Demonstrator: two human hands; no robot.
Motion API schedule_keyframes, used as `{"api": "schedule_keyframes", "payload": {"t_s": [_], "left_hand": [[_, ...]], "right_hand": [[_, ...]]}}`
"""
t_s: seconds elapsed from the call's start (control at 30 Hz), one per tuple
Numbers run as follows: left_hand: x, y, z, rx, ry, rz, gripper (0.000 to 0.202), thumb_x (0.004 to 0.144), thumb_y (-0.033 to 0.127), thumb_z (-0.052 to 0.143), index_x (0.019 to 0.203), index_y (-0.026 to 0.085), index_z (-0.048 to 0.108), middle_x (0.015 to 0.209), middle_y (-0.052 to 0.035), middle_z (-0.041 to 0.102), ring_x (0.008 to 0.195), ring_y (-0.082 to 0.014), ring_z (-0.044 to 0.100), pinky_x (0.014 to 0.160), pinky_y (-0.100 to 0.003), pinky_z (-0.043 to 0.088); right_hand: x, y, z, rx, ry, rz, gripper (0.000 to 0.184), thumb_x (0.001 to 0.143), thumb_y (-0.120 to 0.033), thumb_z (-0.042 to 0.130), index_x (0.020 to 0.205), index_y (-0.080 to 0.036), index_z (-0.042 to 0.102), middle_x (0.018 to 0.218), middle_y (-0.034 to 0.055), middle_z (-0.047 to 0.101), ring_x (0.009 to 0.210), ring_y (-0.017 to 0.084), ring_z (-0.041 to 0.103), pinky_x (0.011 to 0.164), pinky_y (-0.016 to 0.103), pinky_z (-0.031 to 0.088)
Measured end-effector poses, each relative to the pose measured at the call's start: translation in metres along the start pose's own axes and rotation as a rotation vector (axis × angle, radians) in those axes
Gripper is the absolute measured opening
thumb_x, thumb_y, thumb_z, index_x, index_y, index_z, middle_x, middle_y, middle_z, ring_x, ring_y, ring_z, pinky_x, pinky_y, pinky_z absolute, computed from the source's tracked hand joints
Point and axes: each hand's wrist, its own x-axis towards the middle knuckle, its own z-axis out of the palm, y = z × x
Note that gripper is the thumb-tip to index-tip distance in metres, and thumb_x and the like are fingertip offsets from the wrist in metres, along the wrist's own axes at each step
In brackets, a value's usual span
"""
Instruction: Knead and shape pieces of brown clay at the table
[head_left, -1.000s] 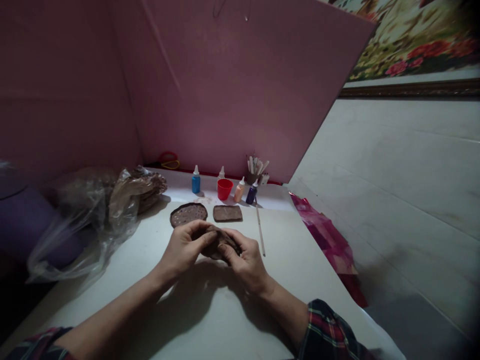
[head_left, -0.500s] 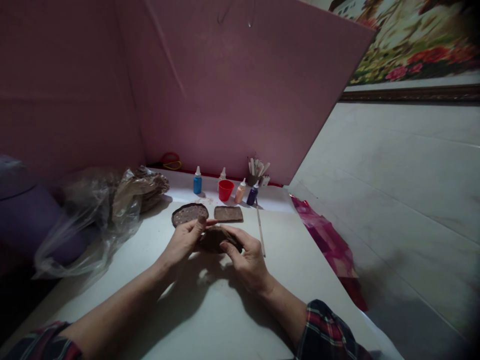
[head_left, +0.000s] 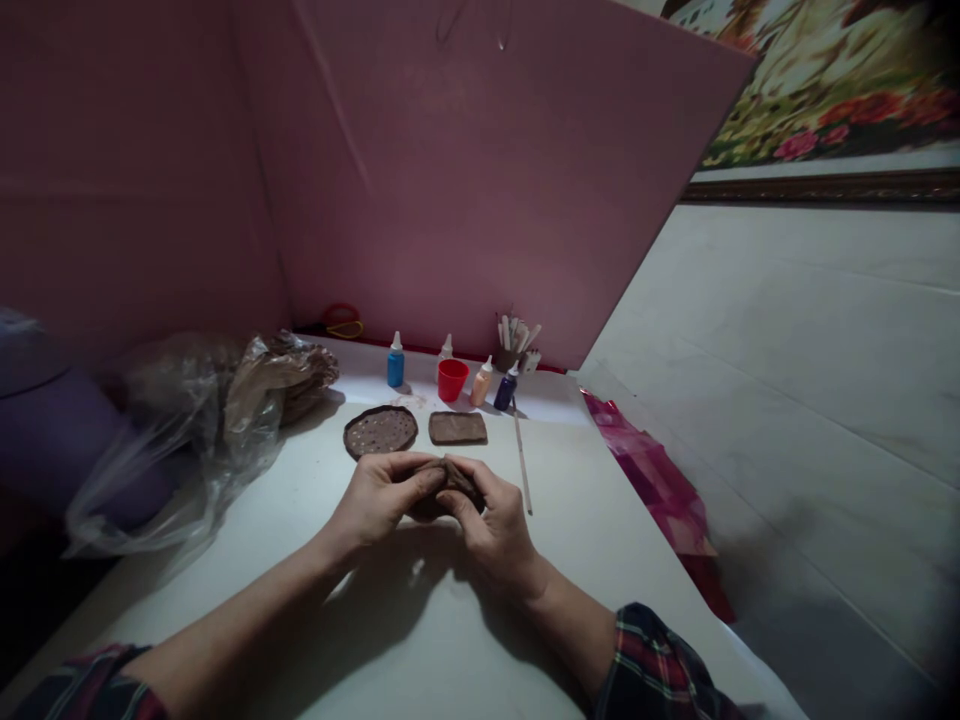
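A lump of brown clay (head_left: 427, 508) is held up over the white table, between both hands. My left hand (head_left: 386, 497) pinches its left side, thumb on the near face and fingers behind. On the other side my right hand (head_left: 495, 515) grips it, the thumb pressed near the middle. Fingers cover much of the clay, so its full shape is hidden. Just beyond the hands lie a round clay piece (head_left: 381, 431) with a raised rim and a speckled surface, and a rectangular clay slab (head_left: 458, 429).
Behind stand a blue bottle (head_left: 395, 366), a red cup (head_left: 452, 381), a peach bottle (head_left: 481, 384), a dark purple bottle (head_left: 506, 388) and a holder of tools (head_left: 513, 345). A thin stick (head_left: 522, 460) lies right. Crumpled plastic (head_left: 281, 380) is at left, magenta wrap (head_left: 652, 470) at right.
My left hand has closed onto the clay, its thumb coming down from a raised position to press the near face. My right hand keeps its grip.
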Motion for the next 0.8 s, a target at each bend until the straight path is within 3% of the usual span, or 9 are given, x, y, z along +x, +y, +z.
{"api": "schedule_keyframes", "payload": {"t_s": [0.17, 0.33, 0.43, 0.5, 0.57, 0.67, 0.8], "left_hand": [[-0.003, -0.003, 0.004, 0.116, 0.094, 0.138, 0.02, 0.075, 0.031, 0.069, 0.09, 0.019, 0.076, 0.084, -0.0042, 0.075, 0.073, -0.0164, 0.066, 0.064, -0.023, 0.052], [-0.002, 0.005, 0.0, -0.086, 0.023, -0.023, 0.045, 0.077, 0.041, 0.067, 0.114, 0.016, 0.066, 0.09, -0.0085, 0.074, 0.069, -0.0188, 0.068, 0.06, -0.029, 0.055], [0.0, 0.012, -0.005, -0.314, -0.029, -0.127, 0.051, 0.083, 0.047, 0.057, 0.121, 0.012, 0.059, 0.093, -0.0144, 0.072, 0.071, -0.0233, 0.07, 0.059, -0.032, 0.055], [0.001, 0.013, -0.007, -0.398, -0.092, -0.145, 0.045, 0.083, 0.041, 0.06, 0.115, 0.01, 0.062, 0.093, -0.0159, 0.071, 0.072, -0.023, 0.069, 0.058, -0.03, 0.054], [0.002, 0.012, -0.009, -0.448, -0.13, -0.157, 0.039, 0.08, 0.033, 0.066, 0.113, 0.011, 0.063, 0.097, -0.0156, 0.07, 0.074, -0.0206, 0.068, 0.059, -0.028, 0.054], [0.002, 0.007, -0.008, -0.483, -0.15, -0.175, 0.041, 0.076, 0.028, 0.071, 0.114, 0.014, 0.064, 0.101, -0.0138, 0.069, 0.074, -0.0184, 0.067, 0.061, -0.027, 0.054], [0.0, 0.006, -0.003, -0.369, -0.184, -0.16, 0.045, 0.073, 0.031, 0.074, 0.113, 0.015, 0.065, 0.096, -0.0116, 0.069, 0.075, -0.0183, 0.065, 0.061, -0.027, 0.053]], "right_hand": [[-0.001, -0.002, 0.002, -0.014, -0.008, -0.028, 0.031, 0.085, -0.017, 0.057, 0.115, -0.02, 0.058, 0.107, 0.0072, 0.067, 0.097, 0.019, 0.064, 0.088, 0.031, 0.05], [0.005, -0.004, -0.002, 0.153, 0.01, 0.09, 0.026, 0.086, -0.021, 0.057, 0.112, -0.019, 0.06, 0.103, 0.0057, 0.068, 0.094, 0.017, 0.063, 0.085, 0.029, 0.05], [0.01, 0.0, -0.004, 0.365, 0.06, 0.196, 0.023, 0.086, -0.03, 0.06, 0.107, -0.019, 0.06, 0.092, 0.0036, 0.067, 0.076, 0.013, 0.062, 0.062, 0.021, 0.051], [0.012, 0.003, -0.005, 0.48, 0.074, 0.245, 0.026, 0.085, -0.034, 0.062, 0.106, -0.019, 0.059, 0.083, 0.0011, 0.064, 0.058, 0.008, 0.054, 0.043, 0.017, 0.041], [0.014, 0.003, -0.005, 0.54, 0.056, 0.271, 0.027, 0.084, -0.036, 0.063, 0.105, -0.02, 0.059, 0.08, -0.0002, 0.062, 0.051, 0.007, 0.048, 0.038, 0.016, 0.035], [0.013, -0.002, -0.004, 0.532, 0.031, 0.256, 0.022, 0.083, -0.032, 0.064, 0.101, -0.02, 0.061, 0.082, 0.0004, 0.065, 0.061, 0.008, 0.055, 0.047, 0.017, 0.042], [0.009, -0.009, -0.004, 0.405, 0.04, 0.193, 0.019, 0.084, -0.026, 0.063, 0.102, -0.02, 0.063, 0.091, 0.0022, 0.068, 0.083, 0.013, 0.063, 0.075, 0.024, 0.05]]}}
